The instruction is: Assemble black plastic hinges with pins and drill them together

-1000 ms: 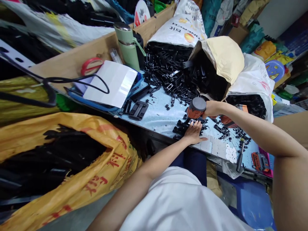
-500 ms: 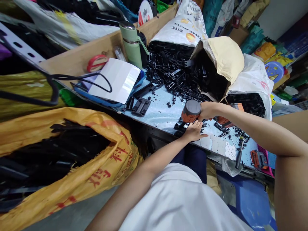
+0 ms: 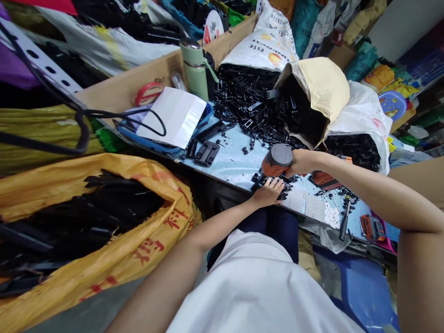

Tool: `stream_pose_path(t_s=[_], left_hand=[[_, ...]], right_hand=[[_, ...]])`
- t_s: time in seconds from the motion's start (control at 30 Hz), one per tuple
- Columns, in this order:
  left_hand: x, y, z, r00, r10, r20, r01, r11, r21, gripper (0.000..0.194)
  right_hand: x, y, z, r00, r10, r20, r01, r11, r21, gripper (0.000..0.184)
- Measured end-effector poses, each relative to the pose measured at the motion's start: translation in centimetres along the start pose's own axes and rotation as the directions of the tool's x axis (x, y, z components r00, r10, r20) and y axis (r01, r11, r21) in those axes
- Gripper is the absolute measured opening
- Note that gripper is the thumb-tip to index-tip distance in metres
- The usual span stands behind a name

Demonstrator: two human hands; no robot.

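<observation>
My right hand (image 3: 302, 162) is wrapped round the grip of a grey and orange cordless drill (image 3: 276, 161), whose rounded rear end faces up towards me. The drill's tip is hidden beneath its body. Just below it, near the bench's front edge, lies a black plastic part (image 3: 257, 179). My left hand (image 3: 266, 194) presses on this part with its fingers bent over it, and a ring shows on one finger. Much of the part is covered by the hand and drill. Small black pieces and screws are scattered around my right forearm.
Black plastic pieces (image 3: 248, 104) are heaped behind the drill, spilling from open sacks (image 3: 321, 90). A hammer (image 3: 345, 219) and a battery pack (image 3: 371, 227) lie at right. A green flask (image 3: 194, 69) stands at the back left. A yellow sack (image 3: 145, 240) of black parts is at left.
My left hand has shifted slightly left and down, and its thumb, stretched out before, is now tucked in by the black part. The drill stays nearly in place. The view has moved slightly.
</observation>
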State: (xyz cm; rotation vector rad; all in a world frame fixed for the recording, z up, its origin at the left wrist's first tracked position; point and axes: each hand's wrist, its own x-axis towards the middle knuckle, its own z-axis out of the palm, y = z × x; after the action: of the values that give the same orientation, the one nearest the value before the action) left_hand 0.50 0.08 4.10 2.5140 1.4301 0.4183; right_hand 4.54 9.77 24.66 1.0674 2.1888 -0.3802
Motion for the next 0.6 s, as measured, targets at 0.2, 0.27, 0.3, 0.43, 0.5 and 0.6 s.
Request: stream_pose_path(t_s=[0.2, 0.27, 0.3, 0.43, 0.5, 0.6], left_hand=[[0.3, -0.3, 0.1, 1.000, -0.020, -0.009, 0.020, 1.000, 0.009, 0.063], [0.2, -0.2, 0.2, 1.000, -0.020, -0.016, 0.020, 1.000, -0.004, 0.063], [0.2, -0.2, 0.3, 1.000, -0.018, -0.018, 0.018, 1.000, -0.008, 0.064], [-0.1, -0.4, 0.7, 1.000, -0.009, -0.024, 0.009, 1.000, 0.005, 0.063], [-0.2, -0.5, 1.0, 0.999, 0.002, -0.048, -0.001, 1.000, 0.029, 0.062], [-0.3, -0.5, 1.4, 0.994, 0.032, -0.109, -0.023, 0.997, 0.078, 0.061]], right_hand=[[0.1, -1.6, -0.3, 0.996, 0.042, 0.079, -0.036, 0.997, -0.070, 0.023], [0.2, -1.8, -0.3, 0.996, 0.040, 0.081, -0.036, 0.998, -0.049, 0.021], [0.3, -1.9, -0.3, 0.996, 0.036, 0.082, -0.033, 0.999, -0.040, 0.020], [1.1, -2.5, -0.2, 0.987, 0.031, 0.156, -0.027, 0.999, -0.029, 0.014], [1.6, -2.8, -0.1, 0.982, 0.017, 0.189, -0.012, 1.000, -0.028, 0.012], [2.0, -3.1, 0.1, 0.979, -0.013, 0.202, 0.018, 1.000, -0.025, 0.010]])
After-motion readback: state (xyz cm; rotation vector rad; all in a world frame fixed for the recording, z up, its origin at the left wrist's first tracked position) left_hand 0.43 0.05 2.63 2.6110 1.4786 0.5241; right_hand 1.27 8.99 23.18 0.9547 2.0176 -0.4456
